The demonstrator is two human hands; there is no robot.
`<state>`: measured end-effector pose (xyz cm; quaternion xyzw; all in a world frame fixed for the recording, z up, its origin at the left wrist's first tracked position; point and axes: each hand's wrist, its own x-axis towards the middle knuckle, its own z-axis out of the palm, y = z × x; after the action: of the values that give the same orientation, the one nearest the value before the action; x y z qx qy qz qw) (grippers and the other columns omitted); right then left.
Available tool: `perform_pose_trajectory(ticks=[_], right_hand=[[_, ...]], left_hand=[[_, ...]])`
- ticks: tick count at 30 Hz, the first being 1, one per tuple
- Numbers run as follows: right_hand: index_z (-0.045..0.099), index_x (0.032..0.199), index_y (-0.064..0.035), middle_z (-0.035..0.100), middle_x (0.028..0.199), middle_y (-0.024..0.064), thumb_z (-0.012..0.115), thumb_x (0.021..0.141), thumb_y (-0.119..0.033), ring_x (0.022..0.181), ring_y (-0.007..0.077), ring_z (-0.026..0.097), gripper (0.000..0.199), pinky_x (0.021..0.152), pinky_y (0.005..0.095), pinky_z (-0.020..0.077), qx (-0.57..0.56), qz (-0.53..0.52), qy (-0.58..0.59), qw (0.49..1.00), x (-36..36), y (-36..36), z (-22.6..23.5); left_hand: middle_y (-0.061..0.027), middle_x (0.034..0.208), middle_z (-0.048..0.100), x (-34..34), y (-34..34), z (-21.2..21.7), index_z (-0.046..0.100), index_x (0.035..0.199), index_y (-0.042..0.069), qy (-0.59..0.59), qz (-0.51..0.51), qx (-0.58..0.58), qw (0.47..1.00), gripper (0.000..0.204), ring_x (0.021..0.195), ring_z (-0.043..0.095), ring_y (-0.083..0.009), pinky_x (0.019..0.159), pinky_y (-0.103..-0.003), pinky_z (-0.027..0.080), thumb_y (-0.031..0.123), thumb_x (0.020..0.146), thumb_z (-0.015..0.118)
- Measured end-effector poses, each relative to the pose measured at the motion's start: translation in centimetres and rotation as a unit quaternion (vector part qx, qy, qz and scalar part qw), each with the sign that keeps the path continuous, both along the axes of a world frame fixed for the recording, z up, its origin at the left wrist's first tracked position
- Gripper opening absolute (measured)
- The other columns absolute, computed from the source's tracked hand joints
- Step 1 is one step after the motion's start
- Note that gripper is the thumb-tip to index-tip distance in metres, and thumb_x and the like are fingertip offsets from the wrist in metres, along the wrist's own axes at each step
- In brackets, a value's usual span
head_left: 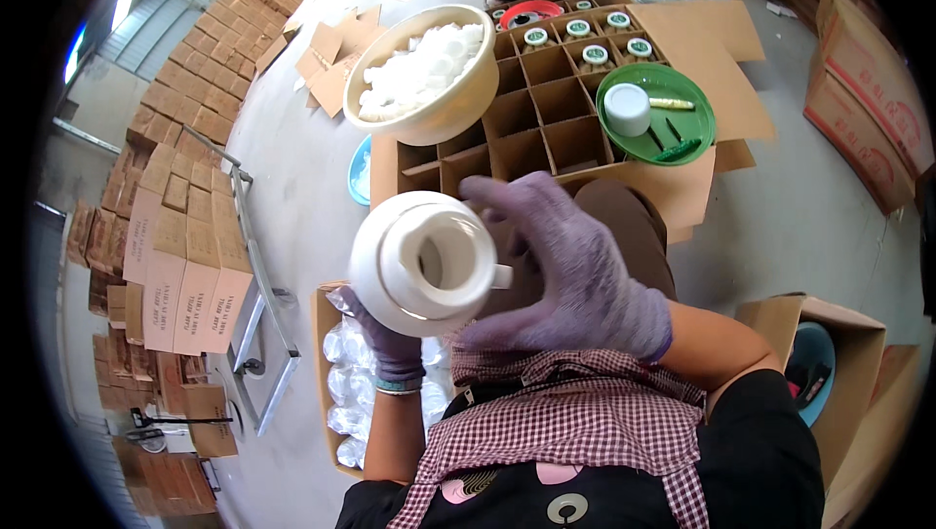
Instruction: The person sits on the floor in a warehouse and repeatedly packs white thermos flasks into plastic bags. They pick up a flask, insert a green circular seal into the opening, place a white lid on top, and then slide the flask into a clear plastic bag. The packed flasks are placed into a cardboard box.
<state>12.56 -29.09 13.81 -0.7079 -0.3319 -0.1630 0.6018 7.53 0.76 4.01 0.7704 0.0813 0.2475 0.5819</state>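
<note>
Dark capital lettering in Latin script runs sideways in two lines up the pale faces of the cartons (177, 280) stacked at left, repeated from one to the next and clear enough to read. Across the warehouse at right, large red characters in Chinese script sit beside a rounded red emblem on a brown box (868, 100), tilted and bent by the lens. Round green labels mark the white caps (578, 29) in the divided case (514, 117), their print too small to make out.
</note>
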Motion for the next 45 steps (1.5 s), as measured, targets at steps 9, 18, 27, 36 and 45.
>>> perform_pose_trajectory(ticks=[9,18,27,36,45], right_hand=[[0.066,0.112,-0.0043,0.062,0.097,0.0098,0.100,0.052,-0.044,0.087,0.0250,0.061,0.079,0.073,0.0363,0.0529,-0.034,-0.081,-0.029,0.996,-3.6,-0.4,2.5],[0.065,0.121,-0.0058,0.057,0.101,0.0118,0.094,0.056,-0.033,0.092,0.0267,0.058,0.076,0.076,0.0390,0.0518,-0.110,-0.037,-0.075,0.990,-4.3,-1.8,3.8],[0.070,0.128,-0.0248,0.054,0.125,0.0112,0.074,0.047,-0.008,0.119,0.0312,0.050,0.082,0.105,0.0453,0.0410,-0.130,0.090,-0.076,0.985,-4.8,-1.7,3.8],[0.074,0.119,-0.0301,0.056,0.129,0.0096,0.069,0.048,-0.005,0.127,0.0361,0.047,0.075,0.109,0.0493,0.0351,-0.071,0.128,-0.098,0.984,-5.7,0.5,2.8],[0.066,0.130,-0.0333,0.051,0.136,0.0094,0.074,0.050,-0.014,0.147,0.0454,0.027,0.082,0.115,0.0586,0.0235,-0.203,0.071,-0.285,0.934,-4.7,4.2,-1.7]], left_hand=[[-0.0168,0.142,0.055,-1.4,-7.9,-2.2,0.045,0.145,0.001,0.038,-0.140,0.020,0.989,0.056,0.129,0.055,-0.0272,0.110,-0.042,0.045,0.039,0.104,0.043],[-0.0198,0.144,0.054,-2.2,-7.0,-1.8,0.041,0.148,0.000,0.081,-0.194,-0.106,0.972,0.055,0.129,0.057,-0.0307,0.108,-0.045,0.050,0.036,0.107,0.040],[-0.0231,0.145,0.053,-1.9,-1.2,0.6,0.039,0.151,0.000,0.076,-0.219,-0.499,0.835,0.059,0.127,0.060,-0.0338,0.104,-0.047,0.054,0.041,0.109,0.034],[-0.0231,0.145,0.053,-2.7,-1.3,0.6,0.038,0.151,0.000,0.006,-0.200,-0.495,0.846,0.060,0.128,0.058,-0.0341,0.105,-0.048,0.053,0.043,0.109,0.033],[-0.0231,0.146,0.052,-1.3,-8.2,0.9,0.038,0.151,0.000,-0.071,-0.261,-0.519,0.811,0.062,0.129,0.057,-0.0345,0.106,-0.048,0.052,0.045,0.109,0.032]])
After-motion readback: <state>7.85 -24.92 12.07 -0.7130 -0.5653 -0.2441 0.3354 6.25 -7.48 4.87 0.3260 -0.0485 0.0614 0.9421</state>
